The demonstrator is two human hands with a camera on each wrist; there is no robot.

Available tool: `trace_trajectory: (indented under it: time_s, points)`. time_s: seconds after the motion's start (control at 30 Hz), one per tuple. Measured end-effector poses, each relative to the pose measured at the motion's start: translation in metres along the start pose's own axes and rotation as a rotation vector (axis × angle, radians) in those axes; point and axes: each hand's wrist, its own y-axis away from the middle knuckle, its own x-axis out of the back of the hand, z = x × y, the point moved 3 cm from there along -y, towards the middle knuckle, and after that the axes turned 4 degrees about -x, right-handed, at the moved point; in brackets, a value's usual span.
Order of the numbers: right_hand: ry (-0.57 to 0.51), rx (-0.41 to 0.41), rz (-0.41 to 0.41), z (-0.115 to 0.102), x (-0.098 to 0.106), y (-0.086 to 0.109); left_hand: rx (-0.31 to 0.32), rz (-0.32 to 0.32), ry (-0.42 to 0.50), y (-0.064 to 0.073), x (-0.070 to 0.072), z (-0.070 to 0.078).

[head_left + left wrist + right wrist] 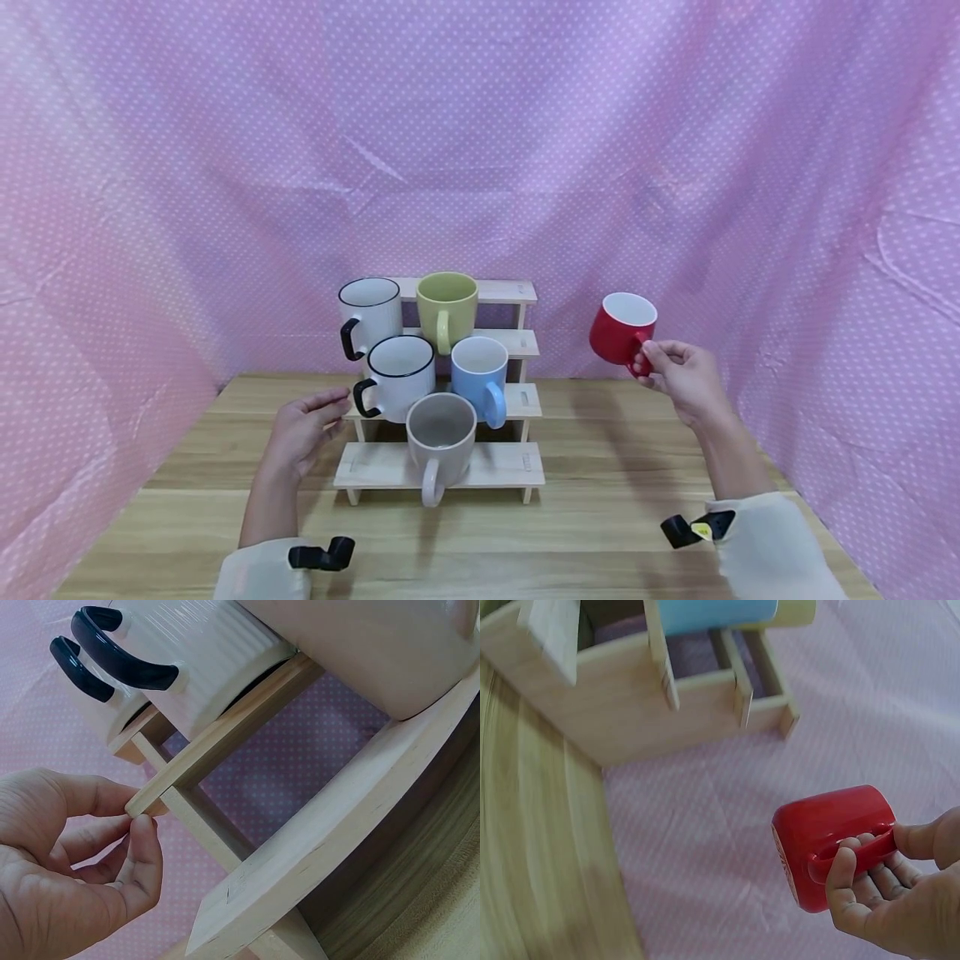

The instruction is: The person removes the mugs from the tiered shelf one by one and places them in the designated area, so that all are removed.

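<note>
Red mug (pixel 617 335) hovering beside rack (pixel 375 467)

Your left grip (pixel 303 432) is pinching the rack's board end, likely steadying it. Five mugs (pixel 408 392) are standing on its steps, seemingly staggered for reach. Your right grip (pixel 686 382) is holding the red mug by its handle, perhaps freeing its base; above the surface (pixel 585 525), it is showing glossy red outside, white inside.

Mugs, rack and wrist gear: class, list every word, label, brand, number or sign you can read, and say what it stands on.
None is legible.
Red mug: pale marks on its base, too blurred.
Wooden rack: faint marks on its shelves, too small.
Yellow sticker by the right sleeve: too small.
</note>
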Motion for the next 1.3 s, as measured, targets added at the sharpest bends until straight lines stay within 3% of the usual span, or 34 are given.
trace_trajectory:
  time_s: [0.2, 0.53, 1.0, 1.3]
  points:
    - [-0.019, 0.017, 0.065, 0.011, 0.023, -0.007, 0.003, 0.0, -0.006, 0.0, 0.0, 0.0]
    - [0.119, -0.01, 0.156, 0.039, 0.056, -0.022, 0.0, -0.004, -0.022, -0.002, -0.001, -0.001]
    - [0.167, -0.069, 0.188, 0.094, 0.093, -0.043, 0.002, 0.003, -0.017, -0.003, 0.0, -0.002]
    - [0.211, -0.067, 0.212, 0.107, 0.106, -0.051, 0.006, 0.005, 0.002, -0.001, 0.0, -0.002]
